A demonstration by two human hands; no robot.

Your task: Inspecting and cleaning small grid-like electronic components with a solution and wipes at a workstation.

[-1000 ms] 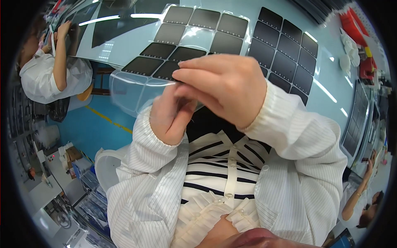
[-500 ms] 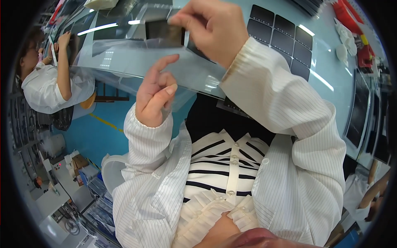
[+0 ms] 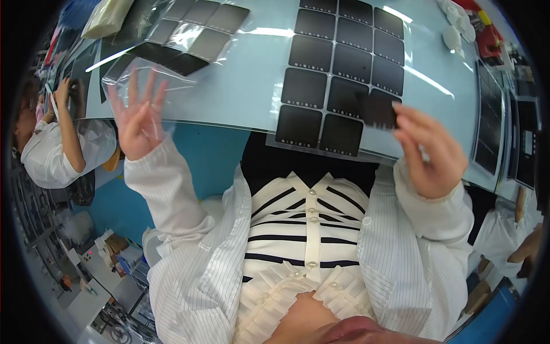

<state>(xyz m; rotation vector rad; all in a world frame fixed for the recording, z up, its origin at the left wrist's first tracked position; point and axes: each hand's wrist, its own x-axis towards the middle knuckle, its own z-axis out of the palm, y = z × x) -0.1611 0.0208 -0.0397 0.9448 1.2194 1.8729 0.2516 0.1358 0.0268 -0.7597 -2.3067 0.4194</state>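
Note:
Between the fingertips and thumb of my right hand [image 3: 429, 152] is the edge of a small dark square panel [image 3: 380, 110], slightly blurred. That panel overlaps the lower right of a grid of similar dark squares [image 3: 305, 87] with rounded corners and small marks along one edge. My left hand [image 3: 140, 117] has its fingers spread, and clear plastic film [image 3: 177, 80] lies at or over the fingertips; which of the two is on top is hard to tell. Beyond it, a clear sheet bearing several grey and dark squares [image 3: 211, 45] lies tilted on the glass-topped table [image 3: 240, 103].
At the far left is a pale stack of soft sheets [image 3: 107, 18]. White crumpled items [image 3: 455, 28] and a red tool [image 3: 488, 46] lie at the far right, near dark framed panels [image 3: 492, 123]. A co-worker in white [image 3: 63, 149] sits to the left.
My right hand has moved from the far middle to the near right with a dark square. My left hand has shifted left and its fingers have spread. The square grid is less covered.

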